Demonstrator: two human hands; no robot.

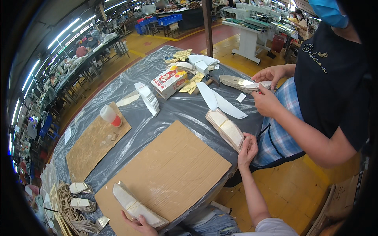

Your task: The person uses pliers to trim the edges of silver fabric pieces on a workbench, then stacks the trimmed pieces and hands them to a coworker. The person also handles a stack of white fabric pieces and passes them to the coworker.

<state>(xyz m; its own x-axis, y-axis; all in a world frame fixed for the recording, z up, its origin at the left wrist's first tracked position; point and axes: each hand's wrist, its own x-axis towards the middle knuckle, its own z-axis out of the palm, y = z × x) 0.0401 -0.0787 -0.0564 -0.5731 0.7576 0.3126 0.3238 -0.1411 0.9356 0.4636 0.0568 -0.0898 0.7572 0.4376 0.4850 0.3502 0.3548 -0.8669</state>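
Note:
My left hand (138, 225), a ring on one finger, is at the lower edge, its fingers against the near side of a banded stack of cut pieces (136, 205). The stack is long, curved and whitish, and lies on a cardboard sheet (173, 163). To the right, my right hand (248, 151) grips the near end of a second banded stack of pale pieces (225, 128) at the table's edge. Beyond this stack lie loose white curved pieces (220, 103). Part of my left hand is cut off by the frame.
Across the table's right corner a co-worker (327, 90) holds another stack of pieces (240, 82). A bottle with red liquid (111, 116) stands on a brown board (92, 147). A red-and-white box (170, 82) is farther back. Rope coils (69, 204) and small stacks lie at the lower left.

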